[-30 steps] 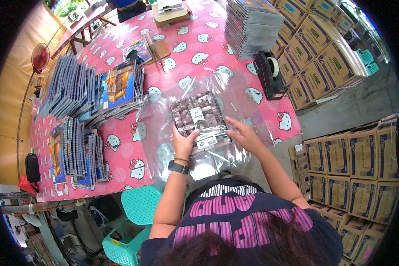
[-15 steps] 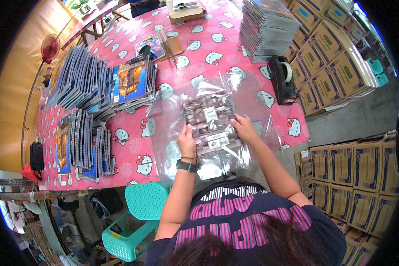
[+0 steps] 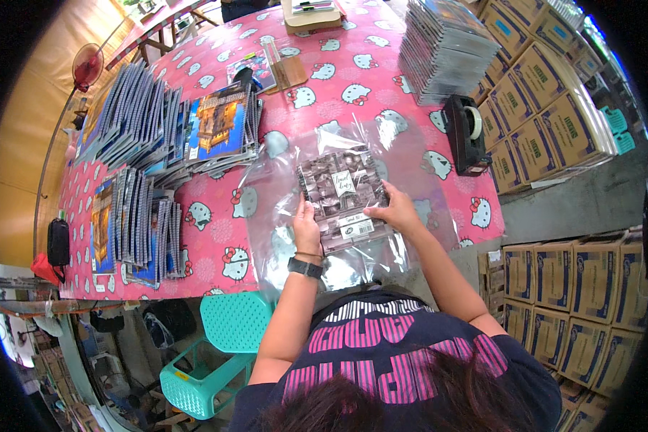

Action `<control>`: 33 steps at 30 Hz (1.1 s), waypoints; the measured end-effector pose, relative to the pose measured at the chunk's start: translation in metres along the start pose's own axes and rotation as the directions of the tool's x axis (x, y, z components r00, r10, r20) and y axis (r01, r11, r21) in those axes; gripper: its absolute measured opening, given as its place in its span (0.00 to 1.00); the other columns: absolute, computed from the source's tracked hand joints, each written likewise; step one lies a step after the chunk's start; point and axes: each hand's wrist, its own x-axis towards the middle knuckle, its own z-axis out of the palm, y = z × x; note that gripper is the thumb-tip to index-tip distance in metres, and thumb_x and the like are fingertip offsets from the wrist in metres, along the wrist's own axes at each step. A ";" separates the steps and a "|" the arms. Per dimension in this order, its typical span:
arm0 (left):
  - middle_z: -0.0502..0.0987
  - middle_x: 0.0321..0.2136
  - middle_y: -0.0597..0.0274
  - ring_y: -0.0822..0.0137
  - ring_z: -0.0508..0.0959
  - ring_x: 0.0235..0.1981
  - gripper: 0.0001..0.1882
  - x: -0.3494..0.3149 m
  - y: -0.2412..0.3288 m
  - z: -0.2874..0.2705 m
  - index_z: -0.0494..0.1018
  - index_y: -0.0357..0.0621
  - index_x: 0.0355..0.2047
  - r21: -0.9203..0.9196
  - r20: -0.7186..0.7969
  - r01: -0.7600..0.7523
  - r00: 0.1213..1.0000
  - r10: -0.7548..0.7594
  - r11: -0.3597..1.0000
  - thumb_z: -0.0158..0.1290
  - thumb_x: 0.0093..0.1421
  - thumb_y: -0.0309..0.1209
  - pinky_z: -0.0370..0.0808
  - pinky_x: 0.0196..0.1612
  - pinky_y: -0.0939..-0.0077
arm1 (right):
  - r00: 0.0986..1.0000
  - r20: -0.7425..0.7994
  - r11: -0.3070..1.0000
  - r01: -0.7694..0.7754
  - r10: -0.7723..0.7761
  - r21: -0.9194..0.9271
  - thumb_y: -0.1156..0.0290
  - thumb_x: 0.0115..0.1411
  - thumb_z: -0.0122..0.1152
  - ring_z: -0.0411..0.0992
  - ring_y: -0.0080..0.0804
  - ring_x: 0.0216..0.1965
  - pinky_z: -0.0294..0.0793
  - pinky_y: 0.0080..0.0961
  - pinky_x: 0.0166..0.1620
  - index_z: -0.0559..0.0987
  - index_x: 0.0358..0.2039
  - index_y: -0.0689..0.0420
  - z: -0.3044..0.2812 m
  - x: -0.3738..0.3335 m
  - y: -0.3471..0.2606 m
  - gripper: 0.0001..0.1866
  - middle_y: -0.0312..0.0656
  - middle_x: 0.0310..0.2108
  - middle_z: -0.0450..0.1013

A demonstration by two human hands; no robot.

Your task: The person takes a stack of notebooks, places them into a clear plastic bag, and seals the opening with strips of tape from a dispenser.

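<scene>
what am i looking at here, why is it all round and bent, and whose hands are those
The picture comes from a wide fisheye camera worn on a person's head, looking down, so straight edges curve toward the rim. The two bare arms that come in from the lower edge are that person's own; there is no machine.

The left hand, with a dark wristband, and the right hand each grip a side of a grey booklet that lies on clear plastic bags. All of it rests on a pink table with a cartoon-cat print.

To the left lie fanned stacks of booklets. At the far right stands a tall stack and a black tape dispenser. Cardboard boxes are piled beside the table, and a teal stool stands below it.
</scene>
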 end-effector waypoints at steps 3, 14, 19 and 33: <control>0.72 0.50 0.58 0.69 0.72 0.49 0.21 0.003 -0.001 -0.001 0.61 0.32 0.58 0.018 -0.016 -0.005 1.000 0.005 1.000 0.39 0.67 0.30 0.68 0.53 0.76 | 0.998 -0.004 0.996 -0.059 0.059 -0.062 0.53 0.37 0.76 0.70 0.49 0.49 0.68 0.36 0.51 0.58 0.60 0.68 0.003 0.001 -0.002 0.55 0.59 0.47 0.71; 0.72 0.49 0.57 0.70 0.72 0.47 0.22 -0.004 0.004 0.004 0.62 0.29 0.57 0.147 -0.099 -0.011 0.995 0.026 0.989 0.41 0.67 0.31 0.68 0.51 0.78 | 0.980 -0.089 0.851 0.108 -0.178 -0.514 0.44 0.48 0.63 0.52 0.48 0.63 0.53 0.52 0.60 0.55 0.63 0.63 0.011 -0.014 -0.029 0.50 0.56 0.60 0.57; 0.72 0.48 0.56 0.71 0.72 0.45 0.22 -0.001 -0.008 -0.001 0.64 0.27 0.54 0.257 -0.062 -0.115 0.989 0.135 0.960 0.41 0.67 0.33 0.68 0.50 0.78 | 0.905 0.149 0.520 0.356 -0.397 -0.776 0.46 0.61 0.41 0.37 0.42 0.69 0.36 0.60 0.63 0.51 0.65 0.59 0.037 -0.016 -0.032 0.39 0.44 0.68 0.43; 0.71 0.53 0.59 0.52 0.62 0.57 0.13 -0.003 0.045 -0.077 0.78 0.50 0.40 0.994 0.057 -0.099 0.805 0.590 0.040 0.53 0.56 0.36 0.58 0.57 0.51 | 0.913 0.191 0.534 0.370 -0.360 -0.760 0.46 0.64 0.37 0.33 0.41 0.70 0.40 0.59 0.63 0.50 0.65 0.59 0.034 -0.013 -0.033 0.37 0.46 0.69 0.39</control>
